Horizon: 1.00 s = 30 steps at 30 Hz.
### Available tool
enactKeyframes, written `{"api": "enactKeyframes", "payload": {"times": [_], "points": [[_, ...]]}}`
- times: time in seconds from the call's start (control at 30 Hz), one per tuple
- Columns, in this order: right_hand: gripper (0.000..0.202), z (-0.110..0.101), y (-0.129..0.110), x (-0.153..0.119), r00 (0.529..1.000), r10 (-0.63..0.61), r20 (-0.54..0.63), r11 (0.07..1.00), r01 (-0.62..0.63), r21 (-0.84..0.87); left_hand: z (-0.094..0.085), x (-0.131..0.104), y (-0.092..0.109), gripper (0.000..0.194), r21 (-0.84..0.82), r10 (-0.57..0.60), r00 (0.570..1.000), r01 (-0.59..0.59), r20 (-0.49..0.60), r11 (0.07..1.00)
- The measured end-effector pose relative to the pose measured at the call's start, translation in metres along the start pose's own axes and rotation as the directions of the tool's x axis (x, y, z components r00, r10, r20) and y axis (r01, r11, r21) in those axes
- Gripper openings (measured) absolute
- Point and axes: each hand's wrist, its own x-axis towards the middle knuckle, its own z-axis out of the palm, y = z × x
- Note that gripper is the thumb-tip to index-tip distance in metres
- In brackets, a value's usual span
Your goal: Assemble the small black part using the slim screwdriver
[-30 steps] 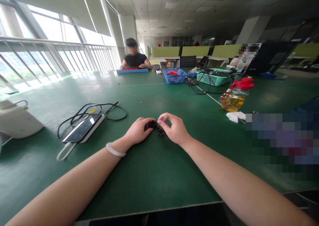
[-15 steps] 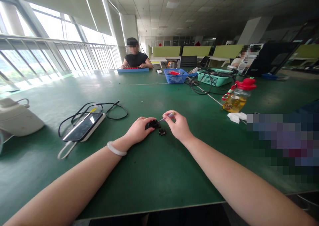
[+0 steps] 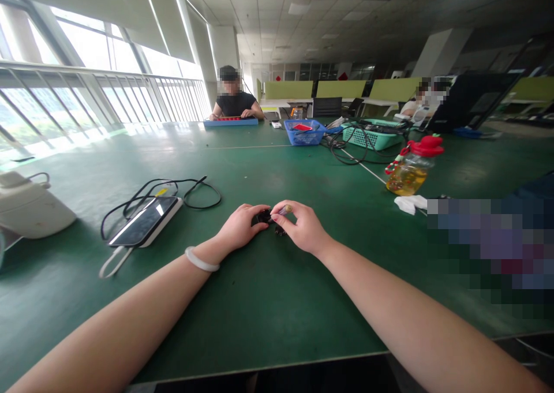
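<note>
My left hand (image 3: 243, 225), below a white bangle (image 3: 202, 259) on the wrist, is closed around a small black part (image 3: 262, 216) resting on the green table (image 3: 277, 312). Its exact kind is too small to tell. Between thumb and fingers, my right hand (image 3: 300, 225) pinches a screwdriver (image 3: 285, 209) with a clear handle. The handle leans up to the right; the shaft and tip are mostly behind my fingers, close to the black part. A second cluster of small dark pieces (image 3: 279, 230) lies on the table, partly covered by my right hand.
Left of my hands lies a phone-like device (image 3: 146, 221) with black and white cables. A red-lidded bottle (image 3: 409, 171) and white tissue (image 3: 410, 204) stand right. Farther back are a blue basket (image 3: 305, 133), a green basket (image 3: 376, 136) with cables, and a seated person (image 3: 236, 101).
My right hand has moved left with the screwdriver, up against the black part, and now partly covers the loose dark pieces. My left hand has stayed in place.
</note>
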Motion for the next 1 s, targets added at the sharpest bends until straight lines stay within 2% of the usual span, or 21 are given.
{"api": "enactKeyframes", "payload": {"times": [0.27,0.6,0.9,1.0], "points": [[0.008,-0.001,0.002,0.001,1.0,0.022,-0.006,1.0,-0.023,-0.011,0.002,0.0,-0.002,0.04,0.003,0.004,1.0,-0.004,-0.011,1.0],[0.008,-0.001,0.004,0.002,0.998,0.051,-0.028,0.992,-0.047,0.118,0.0,-0.002,0.0,0.04,0.004,-0.001,1.0,0.001,-0.023,1.0],[0.008,0.003,-0.003,-0.001,0.998,0.027,0.062,0.999,-0.029,0.039,0.0,-0.008,0.006,0.039,0.043,-0.01,0.999,0.012,-0.037,0.999],[0.009,0.001,-0.002,0.001,0.998,0.067,0.01,0.983,-0.068,0.169,-0.001,-0.009,0.007,0.04,0.068,-0.006,0.999,0.009,-0.04,0.998]]}}
